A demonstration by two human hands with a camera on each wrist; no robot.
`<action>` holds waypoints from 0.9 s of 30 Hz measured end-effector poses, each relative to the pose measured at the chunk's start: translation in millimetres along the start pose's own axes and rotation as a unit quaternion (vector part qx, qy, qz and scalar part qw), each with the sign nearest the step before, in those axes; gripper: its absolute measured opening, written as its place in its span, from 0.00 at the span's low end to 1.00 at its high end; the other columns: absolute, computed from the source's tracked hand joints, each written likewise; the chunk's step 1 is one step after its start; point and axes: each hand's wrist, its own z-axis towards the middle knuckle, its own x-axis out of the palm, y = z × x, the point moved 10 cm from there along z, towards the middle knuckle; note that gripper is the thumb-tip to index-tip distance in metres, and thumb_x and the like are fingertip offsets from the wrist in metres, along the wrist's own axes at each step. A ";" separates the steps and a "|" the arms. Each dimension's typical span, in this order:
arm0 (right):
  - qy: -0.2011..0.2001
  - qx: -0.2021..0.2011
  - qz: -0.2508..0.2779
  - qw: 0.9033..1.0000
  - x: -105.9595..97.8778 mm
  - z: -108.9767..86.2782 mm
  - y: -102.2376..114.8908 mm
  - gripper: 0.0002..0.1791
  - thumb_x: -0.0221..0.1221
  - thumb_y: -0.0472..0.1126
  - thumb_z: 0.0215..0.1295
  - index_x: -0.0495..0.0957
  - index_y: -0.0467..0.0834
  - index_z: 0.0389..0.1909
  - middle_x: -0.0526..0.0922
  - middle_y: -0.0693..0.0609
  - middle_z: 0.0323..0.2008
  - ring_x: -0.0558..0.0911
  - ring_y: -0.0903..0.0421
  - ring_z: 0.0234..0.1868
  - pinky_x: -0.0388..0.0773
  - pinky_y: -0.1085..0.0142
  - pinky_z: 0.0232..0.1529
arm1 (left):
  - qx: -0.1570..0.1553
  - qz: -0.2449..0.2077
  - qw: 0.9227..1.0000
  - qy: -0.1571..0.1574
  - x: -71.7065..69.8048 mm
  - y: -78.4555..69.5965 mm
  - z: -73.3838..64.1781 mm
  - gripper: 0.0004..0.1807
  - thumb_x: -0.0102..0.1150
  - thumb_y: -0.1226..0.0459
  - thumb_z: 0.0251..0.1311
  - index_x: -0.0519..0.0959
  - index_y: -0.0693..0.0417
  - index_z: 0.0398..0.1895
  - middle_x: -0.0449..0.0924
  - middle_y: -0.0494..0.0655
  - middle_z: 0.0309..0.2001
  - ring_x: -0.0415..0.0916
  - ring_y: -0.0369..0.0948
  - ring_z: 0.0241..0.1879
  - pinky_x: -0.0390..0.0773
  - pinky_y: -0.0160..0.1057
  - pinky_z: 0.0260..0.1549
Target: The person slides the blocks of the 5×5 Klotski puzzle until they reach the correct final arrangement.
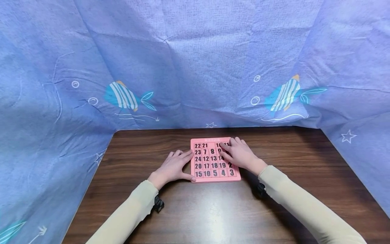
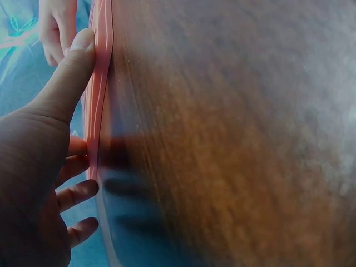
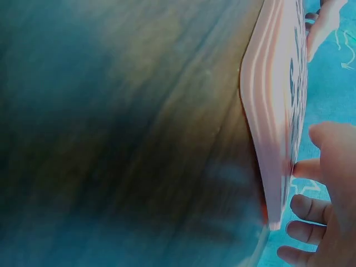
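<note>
Across the back of my feed hung a blue cloth [image 1: 207,61] printed with striped fish [image 1: 123,95]. Before it stretched a dark wooden table [image 1: 149,147]. Towards its far side, a pink number board [image 1: 217,180] lay flat. The left hand [image 1: 173,166] was spread, thumb at the board's near-left corner, fingers against its left edge. The right hand [image 1: 243,154] reached over the right side, thumb and forefinger apart over the number tiles [image 1: 214,165]; whether they pressed, I couldn't tell. One bare slot [image 1: 211,145] showed right of tile 21 [image 1: 204,145].

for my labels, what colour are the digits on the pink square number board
Black digits, clearest in the head view.
</note>
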 end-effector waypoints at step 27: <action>0.002 0.027 -0.002 1.000 -2.1 -14.4 -23.1 0.25 0.60 0.55 0.74 0.83 0.44 0.63 0.70 0.48 0.32 0.67 0.46 0.37 0.65 0.54 0.39 | -0.001 0.003 1.000 -0.001 1.6 0.5 -0.1 0.61 0.69 0.29 0.49 0.63 0.52 0.81 0.60 0.47 0.80 0.66 0.48 0.66 0.65 0.53 0.60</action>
